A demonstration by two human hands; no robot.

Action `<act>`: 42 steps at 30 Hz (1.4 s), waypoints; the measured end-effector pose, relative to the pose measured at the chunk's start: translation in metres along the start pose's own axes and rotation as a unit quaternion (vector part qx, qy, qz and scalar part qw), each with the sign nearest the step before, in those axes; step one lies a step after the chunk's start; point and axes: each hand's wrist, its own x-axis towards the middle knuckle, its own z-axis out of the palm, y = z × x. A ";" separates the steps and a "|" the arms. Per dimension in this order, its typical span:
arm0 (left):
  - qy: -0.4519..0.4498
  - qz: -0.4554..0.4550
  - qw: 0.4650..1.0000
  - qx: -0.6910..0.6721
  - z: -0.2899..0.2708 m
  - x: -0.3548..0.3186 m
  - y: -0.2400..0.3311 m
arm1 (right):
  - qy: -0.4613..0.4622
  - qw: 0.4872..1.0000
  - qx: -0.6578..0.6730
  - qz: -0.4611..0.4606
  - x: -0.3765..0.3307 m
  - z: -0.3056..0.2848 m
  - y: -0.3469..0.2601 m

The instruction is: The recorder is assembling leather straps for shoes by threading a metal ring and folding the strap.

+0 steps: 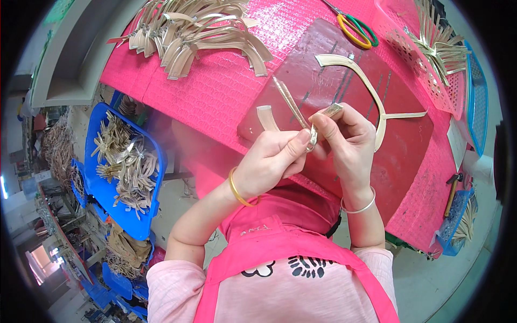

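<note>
Fingers of the left hand (274,153) are closed in a pinch on a narrow gold strap (291,103), raised before the apron; the right hand (347,134), thumb against curled fingers, pinches a gold end close beside it. Far left, a blue bin (142,223) holds a heap of similar strips. Next, beige straps (199,40) lie piled on the pink table cover (183,102). Under the hands spreads a dark red mat (406,140), bearing a forked strap (370,89). Scissors (354,24) rest near its far edge; rightmost stand a pink basket (406,51) and a hammer (450,202).
</note>
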 end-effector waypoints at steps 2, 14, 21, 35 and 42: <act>0.035 0.020 0.999 -0.020 0.001 -0.001 -0.002 | 0.010 0.999 0.031 0.005 -0.001 0.001 0.001; 0.183 0.046 0.978 0.090 -0.006 0.002 0.000 | -0.015 0.987 -0.123 -0.105 -0.009 -0.004 -0.003; 0.145 0.009 0.982 0.124 -0.005 0.001 0.004 | -0.045 0.980 -0.103 -0.163 -0.008 -0.008 0.007; 0.159 0.333 0.797 0.478 -0.005 0.011 0.002 | -0.013 0.976 0.215 0.044 -0.001 -0.007 0.019; 0.235 0.213 0.840 0.440 -0.015 0.009 -0.004 | -0.014 0.978 0.199 0.060 0.005 0.002 0.017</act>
